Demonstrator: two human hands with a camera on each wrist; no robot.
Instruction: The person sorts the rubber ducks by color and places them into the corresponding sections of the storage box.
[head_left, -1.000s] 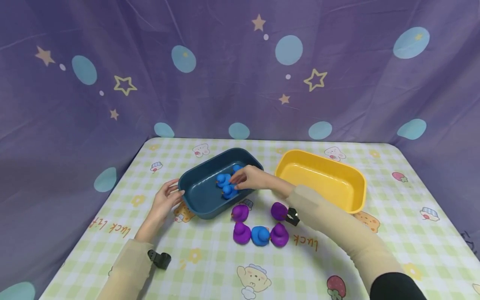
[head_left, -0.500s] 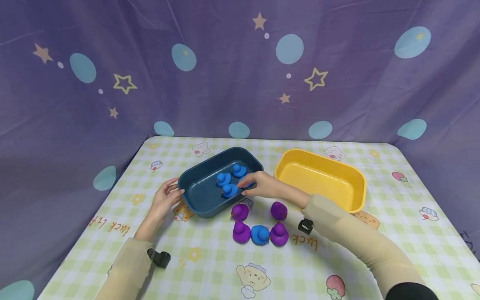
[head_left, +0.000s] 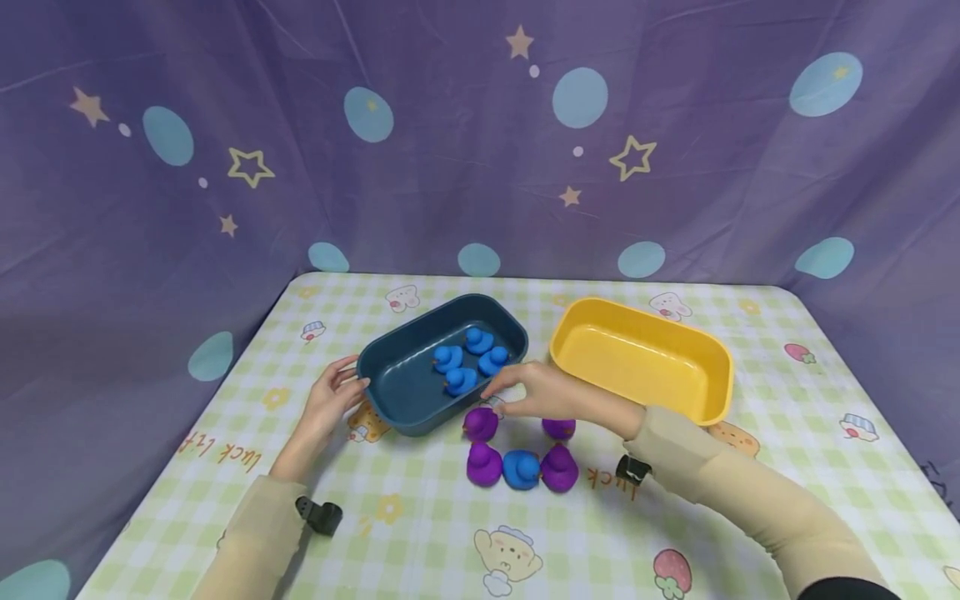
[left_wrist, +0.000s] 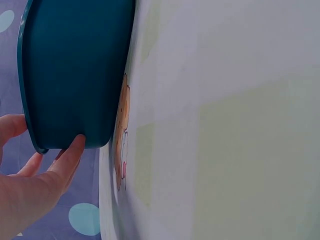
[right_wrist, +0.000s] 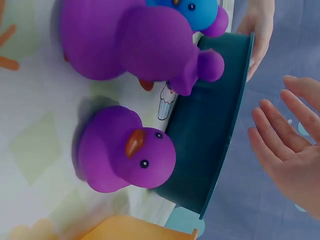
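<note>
My left hand (head_left: 332, 398) rests its fingers and thumb against the left end of a dark teal plastic bin (head_left: 390, 379). In the left wrist view, fingertips (left_wrist: 77, 142) touch the bin's outer end wall. Several blue rubber ducks (head_left: 478, 340) sit inside the bin. My right hand (head_left: 543, 390), holding nothing, hovers by the bin's front right rim with thumb and fingers apart. Below it is a purple rubber duck (head_left: 480, 425); another purple duck (head_left: 558, 429) is partly hidden behind the hand. The right wrist view shows this hand (right_wrist: 290, 145) with spread fingers.
Nearer me stand a purple duck (head_left: 484, 465), a blue duck (head_left: 521, 470) and another purple duck (head_left: 559, 468) in a row. To the right of the teal bin, a yellow bin (head_left: 637, 358) holds nothing. A checked cloth (head_left: 420, 542) covers the table, and a purple curtain (head_left: 450, 167) hangs behind.
My right hand has let go of a blue duck in the teal bin and drawn back toward me and to the right, over the front rim. My left hand stays put.
</note>
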